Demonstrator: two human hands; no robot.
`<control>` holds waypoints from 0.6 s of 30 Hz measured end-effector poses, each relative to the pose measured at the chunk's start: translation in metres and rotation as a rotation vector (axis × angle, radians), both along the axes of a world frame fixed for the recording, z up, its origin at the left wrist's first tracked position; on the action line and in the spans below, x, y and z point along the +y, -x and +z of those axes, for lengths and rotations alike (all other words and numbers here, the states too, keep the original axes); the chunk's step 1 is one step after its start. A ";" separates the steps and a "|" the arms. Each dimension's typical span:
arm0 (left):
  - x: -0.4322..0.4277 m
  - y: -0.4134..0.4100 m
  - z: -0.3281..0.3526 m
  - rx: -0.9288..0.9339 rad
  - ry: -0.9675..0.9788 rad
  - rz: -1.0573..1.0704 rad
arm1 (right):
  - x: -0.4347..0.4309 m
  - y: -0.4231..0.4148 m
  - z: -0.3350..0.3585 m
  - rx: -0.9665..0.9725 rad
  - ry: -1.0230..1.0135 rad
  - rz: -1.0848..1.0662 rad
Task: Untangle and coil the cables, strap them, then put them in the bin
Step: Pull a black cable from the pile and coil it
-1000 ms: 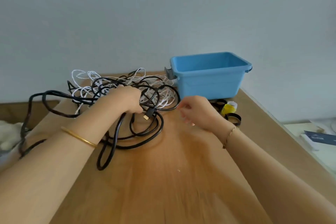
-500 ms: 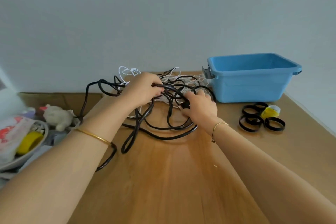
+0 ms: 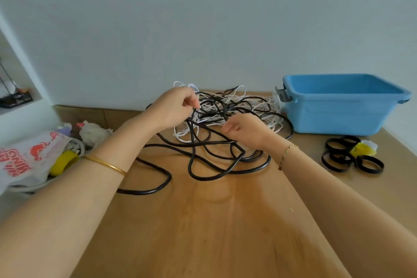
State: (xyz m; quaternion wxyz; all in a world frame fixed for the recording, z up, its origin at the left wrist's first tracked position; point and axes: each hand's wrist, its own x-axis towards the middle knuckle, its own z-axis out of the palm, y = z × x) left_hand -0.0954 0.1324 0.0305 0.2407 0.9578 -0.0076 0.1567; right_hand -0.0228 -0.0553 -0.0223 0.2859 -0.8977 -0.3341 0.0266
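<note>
A tangle of thick black cable (image 3: 203, 160) and thin white cable (image 3: 259, 106) lies on the wooden table (image 3: 203, 221) in front of the wall. My left hand (image 3: 173, 108) is raised over the heap and pinches a black strand at its fingertips. My right hand (image 3: 246, 131) is curled beside it and grips a black strand low in the tangle. The blue bin (image 3: 338, 106) stands to the right with nothing visible in it. Several black strap rings (image 3: 345, 156) lie in front of it by a yellow roll (image 3: 363, 149).
At the left edge sit a white plastic bag with red print (image 3: 24, 158), a yellow tape roll (image 3: 64, 162) and a small white plush toy (image 3: 92, 133). A black cable loop (image 3: 149, 187) trails towards the left. The table's right edge runs past the strap rings.
My left hand has lifted a black strand higher. My right hand has drawn back a little from the tangle while holding cable. The view has shifted slightly.
</note>
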 end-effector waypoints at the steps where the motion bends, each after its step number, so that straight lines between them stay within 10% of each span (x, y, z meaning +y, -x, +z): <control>1: -0.001 0.000 -0.002 0.045 -0.015 -0.023 | -0.002 0.000 -0.001 0.044 -0.041 -0.001; 6: -0.031 -0.015 -0.010 0.203 -0.088 -0.153 | -0.028 -0.005 -0.011 -0.045 -0.339 -0.298; 12: -0.076 -0.055 -0.041 0.584 -0.384 -0.277 | -0.068 -0.029 -0.029 0.045 -0.246 -0.480; 18: -0.070 -0.069 -0.018 0.554 0.047 -0.183 | -0.071 -0.036 -0.028 0.081 -0.265 -0.442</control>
